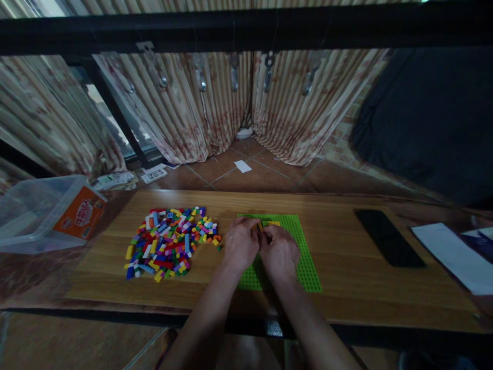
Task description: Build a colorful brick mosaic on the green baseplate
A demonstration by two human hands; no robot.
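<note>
Over a green studded baseplate (308, 272), my left hand (242, 244) and my right hand (280, 253) meet with their fingertips nearly touching. Both are closed in a pinch. Between the fingertips shows a small dark-yellow toy brick (260, 226), mostly covered by the fingers. Just behind my right hand, a bright yellow brick (275, 223) appears at the far part of the baseplate; my knuckles hide some of it. To the left of my left hand lies a loose pile of mixed coloured toy bricks (165, 244).
The wooden table (339, 298) carries a black phone-like slab (389, 237) and a white sheet (454, 254) at right. A clear plastic bin (42, 210) with an orange label stands at left. A dark metal bar (246, 28) crosses in front of the curtains (215, 113).
</note>
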